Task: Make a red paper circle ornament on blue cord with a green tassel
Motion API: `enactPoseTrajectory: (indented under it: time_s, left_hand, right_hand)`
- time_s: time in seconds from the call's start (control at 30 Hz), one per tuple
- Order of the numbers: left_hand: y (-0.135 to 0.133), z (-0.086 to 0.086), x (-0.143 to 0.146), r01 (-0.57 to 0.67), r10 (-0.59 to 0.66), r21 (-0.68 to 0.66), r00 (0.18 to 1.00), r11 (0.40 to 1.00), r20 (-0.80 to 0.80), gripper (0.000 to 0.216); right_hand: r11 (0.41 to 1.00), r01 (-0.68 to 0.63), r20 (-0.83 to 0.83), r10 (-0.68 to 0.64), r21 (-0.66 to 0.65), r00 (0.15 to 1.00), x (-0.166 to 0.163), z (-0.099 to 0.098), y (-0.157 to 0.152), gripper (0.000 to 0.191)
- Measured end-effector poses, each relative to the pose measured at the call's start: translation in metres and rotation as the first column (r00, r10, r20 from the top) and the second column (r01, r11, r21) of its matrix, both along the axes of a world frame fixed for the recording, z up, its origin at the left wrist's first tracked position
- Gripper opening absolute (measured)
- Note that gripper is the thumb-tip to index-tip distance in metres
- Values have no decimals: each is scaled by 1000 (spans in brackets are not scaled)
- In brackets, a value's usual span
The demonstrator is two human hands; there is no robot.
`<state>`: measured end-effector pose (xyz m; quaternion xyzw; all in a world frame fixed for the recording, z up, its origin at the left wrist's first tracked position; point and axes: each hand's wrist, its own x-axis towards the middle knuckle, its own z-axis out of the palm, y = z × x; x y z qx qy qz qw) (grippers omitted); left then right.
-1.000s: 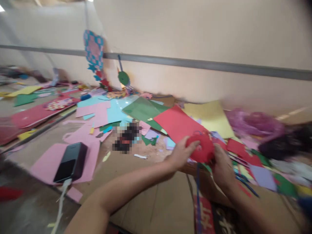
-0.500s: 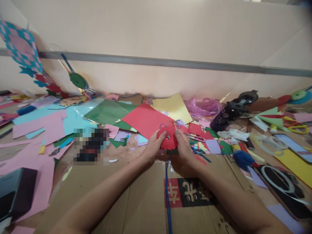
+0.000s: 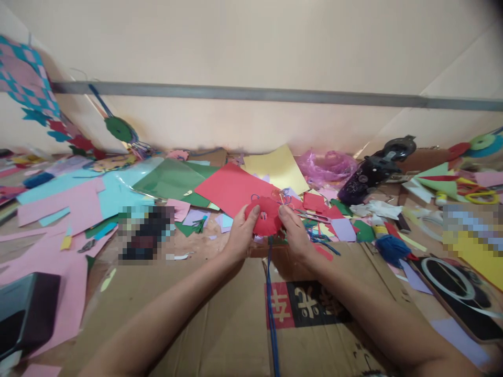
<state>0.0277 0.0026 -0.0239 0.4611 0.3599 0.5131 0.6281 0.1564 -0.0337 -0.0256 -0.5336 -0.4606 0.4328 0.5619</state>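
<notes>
A round red paper disc [image 3: 268, 222] with a small hole in its middle is held up above the far edge of a flattened cardboard sheet [image 3: 220, 324]. My left hand [image 3: 242, 229] pinches its left edge, thumb on the front face. At the right edge my right hand [image 3: 294, 229] grips it the same way, thumb on top; the fingers behind are hidden. Blue cords [image 3: 271, 303] hang from under the disc and run down over the cardboard towards me. Behind the disc lies a larger sheet of red paper [image 3: 231, 187].
Paper scraps cover the table, with pink sheets [image 3: 47, 293] on the left. A dark bottle [image 3: 363, 178] and a pink plastic bag [image 3: 328, 165] stand near the wall. Blue yarn [image 3: 393, 254], a tape ring on a dark tablet-like object [image 3: 459, 298] and yellow-handled scissors [image 3: 483, 193] are rightward.
The disc has shifted slightly left and up, tilting so that its face shows rounder. Both hands keep hold of its edges, the right one now nearer the rim.
</notes>
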Motion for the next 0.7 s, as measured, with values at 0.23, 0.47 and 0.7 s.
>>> enactPoseTrajectory:
  time_s: [0.23, 0.47, 0.7]
  left_hand:
    - [7, 0, -10, -64, 64, 13, 998, 998, -13, 49]
    - [-1, 2, -9, -116, 121, 52, 988, 992, -100, 51]
    - [-3, -8, -9, -107, 117, 74, 982, 991, -149, 51]
  right_hand:
    - [949, -291, -88, 282, -121, 955, -2, 1, -1, 48]
    - [954, -279, -76, 271, -111, 959, -9, -9, -9, 49]
    - [967, -228, -110, 217, -111, 970, -16, -17, -18, 45]
